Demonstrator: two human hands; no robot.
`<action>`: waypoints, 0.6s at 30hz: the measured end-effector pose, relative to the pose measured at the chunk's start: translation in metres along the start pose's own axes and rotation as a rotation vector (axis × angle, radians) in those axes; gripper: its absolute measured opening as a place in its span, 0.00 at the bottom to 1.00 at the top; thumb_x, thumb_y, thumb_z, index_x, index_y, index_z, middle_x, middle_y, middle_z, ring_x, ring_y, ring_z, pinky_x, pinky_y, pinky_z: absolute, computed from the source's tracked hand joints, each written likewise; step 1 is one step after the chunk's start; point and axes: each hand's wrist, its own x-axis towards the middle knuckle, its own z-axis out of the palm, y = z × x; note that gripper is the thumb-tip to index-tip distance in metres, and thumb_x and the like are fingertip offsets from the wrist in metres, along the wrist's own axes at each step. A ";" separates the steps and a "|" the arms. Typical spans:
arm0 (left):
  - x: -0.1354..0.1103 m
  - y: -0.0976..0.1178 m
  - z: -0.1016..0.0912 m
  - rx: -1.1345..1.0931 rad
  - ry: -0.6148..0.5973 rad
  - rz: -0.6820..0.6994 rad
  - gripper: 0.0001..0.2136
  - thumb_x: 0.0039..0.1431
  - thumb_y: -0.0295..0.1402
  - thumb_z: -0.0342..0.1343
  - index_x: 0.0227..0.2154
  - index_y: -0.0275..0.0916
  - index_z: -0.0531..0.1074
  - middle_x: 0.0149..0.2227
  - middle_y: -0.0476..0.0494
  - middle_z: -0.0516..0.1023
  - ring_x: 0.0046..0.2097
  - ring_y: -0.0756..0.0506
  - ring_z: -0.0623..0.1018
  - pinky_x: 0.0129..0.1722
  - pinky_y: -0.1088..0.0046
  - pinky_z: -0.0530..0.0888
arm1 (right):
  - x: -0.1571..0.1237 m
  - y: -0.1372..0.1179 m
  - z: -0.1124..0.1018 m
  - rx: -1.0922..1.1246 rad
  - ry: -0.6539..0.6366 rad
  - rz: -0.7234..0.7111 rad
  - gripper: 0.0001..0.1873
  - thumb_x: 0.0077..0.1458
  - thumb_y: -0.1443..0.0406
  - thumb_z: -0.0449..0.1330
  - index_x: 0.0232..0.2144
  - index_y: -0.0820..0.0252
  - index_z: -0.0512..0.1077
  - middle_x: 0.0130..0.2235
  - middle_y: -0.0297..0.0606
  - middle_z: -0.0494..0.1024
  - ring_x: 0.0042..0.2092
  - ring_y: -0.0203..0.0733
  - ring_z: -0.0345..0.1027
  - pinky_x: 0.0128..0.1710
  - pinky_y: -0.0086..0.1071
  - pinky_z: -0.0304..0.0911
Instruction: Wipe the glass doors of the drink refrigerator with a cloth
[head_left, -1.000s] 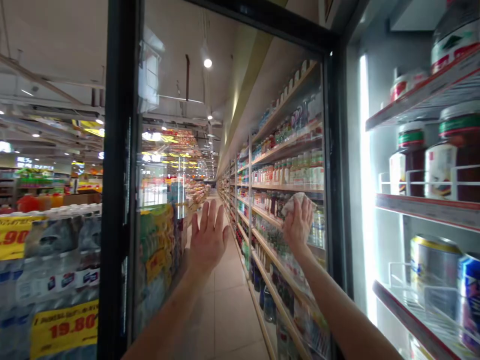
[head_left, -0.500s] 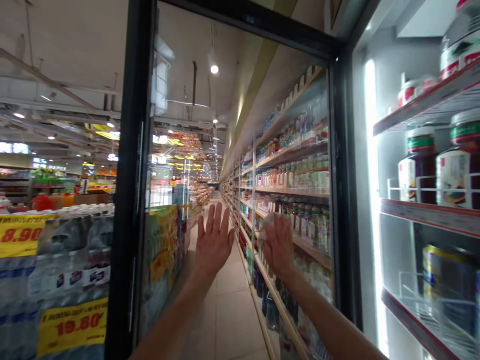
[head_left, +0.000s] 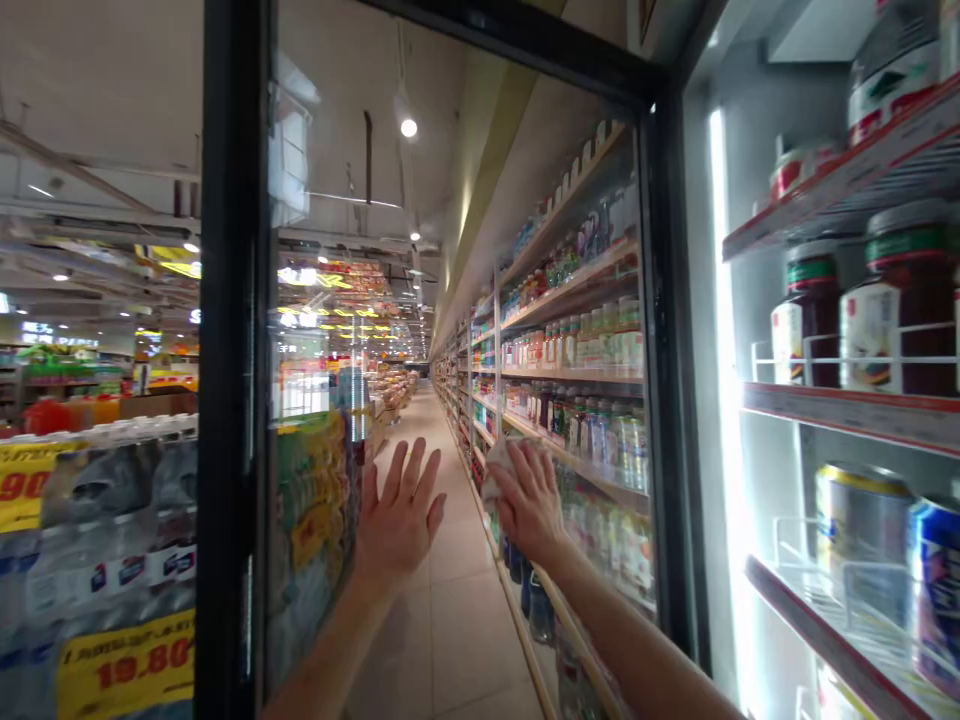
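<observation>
A black-framed glass door (head_left: 232,360) stands open in front of me. My left hand (head_left: 400,520) is spread flat at the glass, palm forward, with nothing in it; whether the palm touches cannot be told. Under the fingers of my right hand (head_left: 534,510) is a crumpled whitish cloth (head_left: 496,465), pressed against the pane. The palm side of that hand and part of the cloth are hidden.
To the right are lit cooler shelves (head_left: 847,405) with dark bottles (head_left: 806,315) and cans (head_left: 862,510). Packed water bottles (head_left: 112,570) with yellow price signs (head_left: 124,660) stand left. Through the glass show a tiled aisle (head_left: 450,610) and long stocked shelves (head_left: 570,375).
Both hands have moved lower on the glass, the cloth going down and a little left with my right hand. The view has turned slightly right.
</observation>
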 end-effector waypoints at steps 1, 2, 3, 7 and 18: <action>0.000 0.000 0.000 0.006 0.002 -0.001 0.30 0.60 0.35 0.48 0.63 0.43 0.44 0.61 0.41 0.58 0.65 0.43 0.52 0.64 0.56 0.43 | 0.001 0.005 -0.001 -0.032 0.052 0.061 0.24 0.57 0.67 0.48 0.57 0.53 0.60 0.64 0.42 0.53 0.66 0.50 0.41 0.61 0.54 0.48; 0.000 0.001 0.000 0.016 0.004 0.001 0.30 0.60 0.35 0.48 0.63 0.43 0.44 0.61 0.41 0.58 0.65 0.43 0.52 0.64 0.56 0.42 | 0.002 0.010 -0.002 -0.068 0.113 0.149 0.25 0.58 0.67 0.47 0.58 0.55 0.58 0.64 0.44 0.53 0.66 0.50 0.40 0.60 0.55 0.48; 0.000 0.001 -0.001 0.027 0.005 0.006 0.30 0.60 0.35 0.48 0.63 0.43 0.44 0.61 0.41 0.58 0.65 0.43 0.52 0.64 0.56 0.42 | 0.003 0.014 -0.003 -0.098 0.168 0.237 0.25 0.59 0.67 0.46 0.59 0.57 0.56 0.64 0.47 0.53 0.66 0.50 0.39 0.59 0.55 0.49; -0.001 0.001 -0.001 0.041 0.003 0.014 0.31 0.60 0.35 0.49 0.63 0.41 0.45 0.61 0.40 0.59 0.65 0.43 0.51 0.64 0.56 0.43 | 0.005 -0.001 -0.002 -0.068 0.099 0.158 0.25 0.58 0.67 0.47 0.59 0.58 0.57 0.64 0.47 0.51 0.67 0.52 0.37 0.59 0.55 0.49; -0.001 0.002 -0.002 -0.013 0.009 -0.022 0.30 0.60 0.36 0.49 0.63 0.44 0.45 0.60 0.42 0.61 0.64 0.43 0.55 0.64 0.58 0.45 | -0.022 0.018 -0.003 -0.051 0.087 0.174 0.28 0.58 0.68 0.47 0.61 0.54 0.52 0.65 0.45 0.50 0.67 0.53 0.38 0.59 0.58 0.49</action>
